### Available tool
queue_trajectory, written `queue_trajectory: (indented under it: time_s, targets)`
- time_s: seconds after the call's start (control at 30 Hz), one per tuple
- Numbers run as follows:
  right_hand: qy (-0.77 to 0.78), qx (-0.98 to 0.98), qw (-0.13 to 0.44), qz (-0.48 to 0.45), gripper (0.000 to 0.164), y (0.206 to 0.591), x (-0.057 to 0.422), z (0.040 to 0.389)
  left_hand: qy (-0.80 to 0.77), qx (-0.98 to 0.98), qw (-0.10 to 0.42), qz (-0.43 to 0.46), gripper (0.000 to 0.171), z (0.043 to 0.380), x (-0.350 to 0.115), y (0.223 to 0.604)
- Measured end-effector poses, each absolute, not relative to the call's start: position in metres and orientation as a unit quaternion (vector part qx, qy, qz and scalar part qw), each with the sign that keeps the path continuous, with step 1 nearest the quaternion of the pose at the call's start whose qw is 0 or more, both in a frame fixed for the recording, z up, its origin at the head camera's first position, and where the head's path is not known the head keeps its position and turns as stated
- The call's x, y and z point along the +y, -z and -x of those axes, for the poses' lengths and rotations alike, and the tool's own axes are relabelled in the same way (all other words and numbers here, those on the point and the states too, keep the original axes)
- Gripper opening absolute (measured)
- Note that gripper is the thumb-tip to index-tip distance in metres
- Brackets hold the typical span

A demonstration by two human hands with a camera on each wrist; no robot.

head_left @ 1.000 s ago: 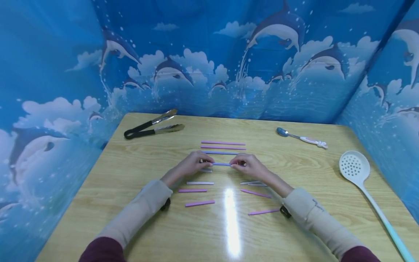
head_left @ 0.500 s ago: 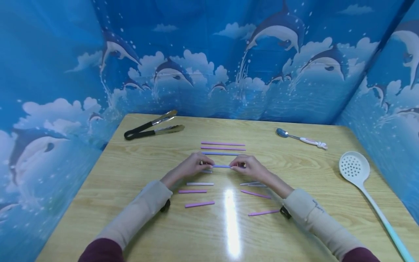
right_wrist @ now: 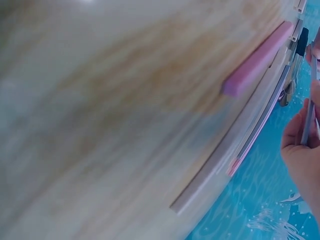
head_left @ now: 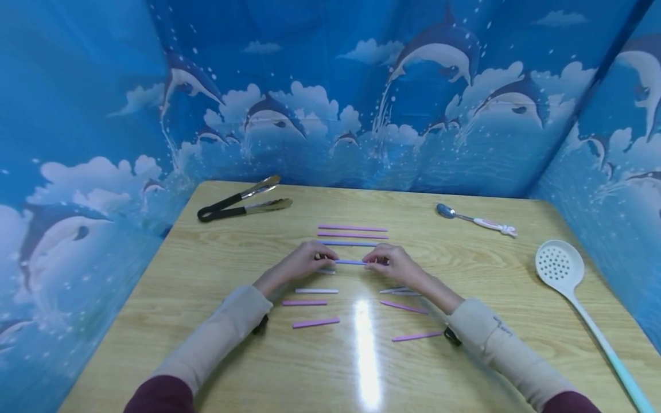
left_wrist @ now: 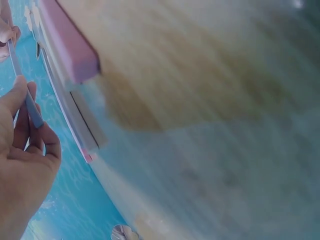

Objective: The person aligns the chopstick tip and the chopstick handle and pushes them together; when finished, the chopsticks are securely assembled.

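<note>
A thin blue-violet stick (head_left: 350, 262) stretches level between the two hands. My left hand (head_left: 308, 259) pinches its left end between thumb and fingers. At the other end my right hand (head_left: 396, 263) grips it the same way. In the left wrist view the stick (left_wrist: 32, 109) shows between thumb and fingertips, above the table surface. Just beyond the hands lies another blue stick (head_left: 347, 244), then two long pink sticks (head_left: 353, 236) parallel to it. A short pale stick (head_left: 326, 272) is partly hidden under the left hand.
Nearer the body, short sticks lie in two groups: a white stick (head_left: 317, 291) and pink sticks (head_left: 316, 323) at left, pale sticks (head_left: 400, 291) and pink sticks (head_left: 417, 336) at right. Tongs (head_left: 227, 207), a spoon (head_left: 472, 218) and a skimmer (head_left: 560, 265) lie around the table's sides.
The head view has shifted very slightly. Both hands keep hold of the blue-violet stick in nearly the same place, with only tiny finger movements.
</note>
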State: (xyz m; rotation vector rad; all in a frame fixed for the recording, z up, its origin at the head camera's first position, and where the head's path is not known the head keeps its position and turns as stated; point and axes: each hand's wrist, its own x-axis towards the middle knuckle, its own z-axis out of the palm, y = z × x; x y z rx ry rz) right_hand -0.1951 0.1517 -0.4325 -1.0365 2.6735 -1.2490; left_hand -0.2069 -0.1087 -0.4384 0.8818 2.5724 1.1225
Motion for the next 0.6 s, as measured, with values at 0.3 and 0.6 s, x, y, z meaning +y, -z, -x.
queue_trajectory:
  time_s: [0.3,0.6]
  targets:
    - [0.356,0.880,0.008,0.314,0.014,0.436,0.163,0.198,-0.370,0.877,0.093,-0.290,0.019,0.212,-0.110,0.440]
    - [0.337,0.897,0.023,0.285,0.010,0.434,0.167,0.206,-0.357,0.886,0.093,-0.282,0.023,0.219,-0.110,0.438]
